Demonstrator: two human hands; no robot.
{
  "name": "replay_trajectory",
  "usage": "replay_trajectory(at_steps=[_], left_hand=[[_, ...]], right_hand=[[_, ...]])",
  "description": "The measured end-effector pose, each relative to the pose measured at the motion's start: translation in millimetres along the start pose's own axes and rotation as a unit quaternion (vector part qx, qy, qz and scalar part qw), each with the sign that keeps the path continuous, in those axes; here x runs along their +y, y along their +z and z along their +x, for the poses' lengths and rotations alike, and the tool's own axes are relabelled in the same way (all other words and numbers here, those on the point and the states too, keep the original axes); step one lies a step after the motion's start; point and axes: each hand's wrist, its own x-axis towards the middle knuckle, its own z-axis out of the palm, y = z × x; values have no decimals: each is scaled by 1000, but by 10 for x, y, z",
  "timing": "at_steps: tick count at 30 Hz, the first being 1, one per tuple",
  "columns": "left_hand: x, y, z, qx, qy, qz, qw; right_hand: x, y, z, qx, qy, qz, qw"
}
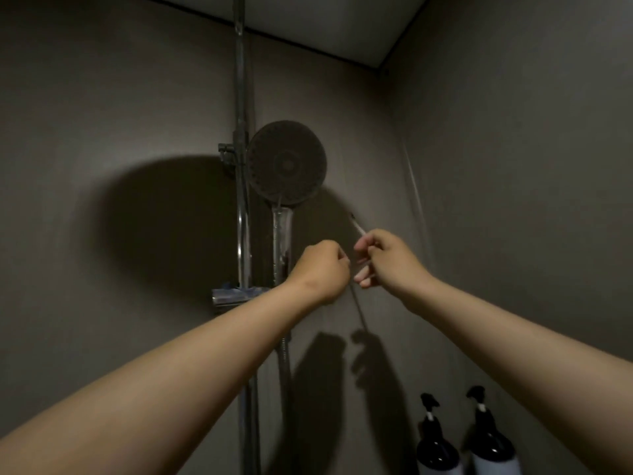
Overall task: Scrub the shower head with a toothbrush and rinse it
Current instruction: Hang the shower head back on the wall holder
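The grey wall [120,97] is filling most of the dim stall, with big shadows lying across it. A chrome rail [241,97] is running up the far wall to the ceiling. The round shower head [287,162] is sitting in its holder just right of the rail, face turned towards the person and handle pointing down. Two dark pump bottles [436,447] [491,443] are standing side by side at the near right.

Both arms are reaching up below the head, neither touching it. The right hand [387,258] is pinching a pale toothbrush [358,229], whose bristle end is pointing up and left, to the right of the handle. The left hand [322,269] is curling into a fist right beside the right fingers. I cannot tell whether it is gripping the brush's lower end.
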Motion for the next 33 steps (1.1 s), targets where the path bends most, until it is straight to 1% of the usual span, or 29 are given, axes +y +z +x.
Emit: replay_trajectory(at_steps=[3, 5, 7, 10, 12, 15, 16, 19, 20, 23, 28, 31, 33], left_hand=[[43, 287, -47, -39, -48, -126, 990], [38, 485, -114, -81, -97, -239, 963], [19, 641, -229, -118, -137, -318, 931], [15, 851, -448, -169, -152, -402, 887], [34, 994, -589, -194, -156, -425, 870], [47, 1250, -776, -241, -166, -438, 850], [47, 1351, -840, -256, -173, -456, 835], [72, 1629, -1032, -282, -205, -530, 773], [86, 1713, -1086, -285, -216, -544, 759], [133, 1939, -1203, -294, -252, -561, 732], [277, 2317, -1323, -309, -299, -634, 643], [377, 2579, -1405, -314, -329, -659, 600], [451, 2771, -1449, -310, -355, -667, 577]], right_hand=[[101, -150, -249, 15, -9, -28, 999], [183, -276, -409, 21, -2, -51, 998], [280, -402, -572, 14, 19, -68, 997], [466, -548, -814, -22, 53, -92, 994], [615, -615, -965, -36, 71, -104, 991], [843, -711, -1171, -33, 82, -144, 986], [913, -743, -1238, -32, 84, -162, 983], [1068, -872, -1418, -19, 92, -202, 975], [1100, -920, -1467, -18, 97, -210, 973], [1179, -1072, -1602, -22, 115, -243, 963], [1270, -1347, -1784, -25, 172, -259, 950], [1302, -1539, -1867, -26, 217, -251, 943], [1307, -1667, -1905, -18, 242, -271, 931]])
